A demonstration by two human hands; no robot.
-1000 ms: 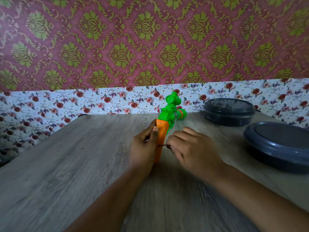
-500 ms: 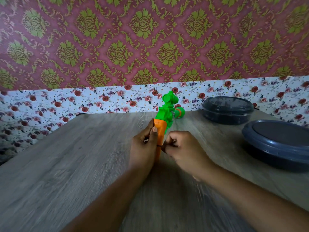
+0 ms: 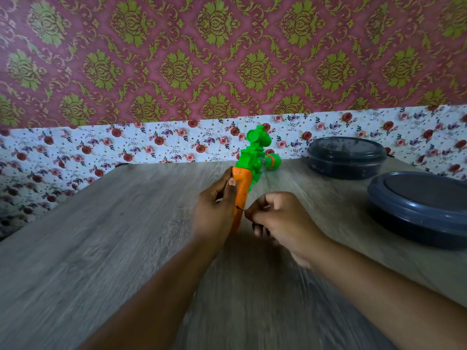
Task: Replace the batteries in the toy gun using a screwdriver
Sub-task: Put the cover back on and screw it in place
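The green and orange plastic toy gun is standing near the middle of the grey wood-grain table, orange grip toward the camera and green barrel pointing away toward the floral wall. The left hand is gripping the orange handle from its left side, thumb lying up along it. The right hand is pinching a thin dark screwdriver between curled fingers, the visible tip touching the right face of the handle low down; its own handle is hidden in the fist. Judged from appearance, the toy is light, hollow, rigid and smooth, so it is likely to slip or rock under driver pressure; the orange grip, clasped close to the screw, is offering the firmest hold, while the green scope on top looks less sturdy. Two dark grey round lidded plastic containers are sitting at the right of the table, well apart from the toy. No brand, label or legible writing is showing on any item.
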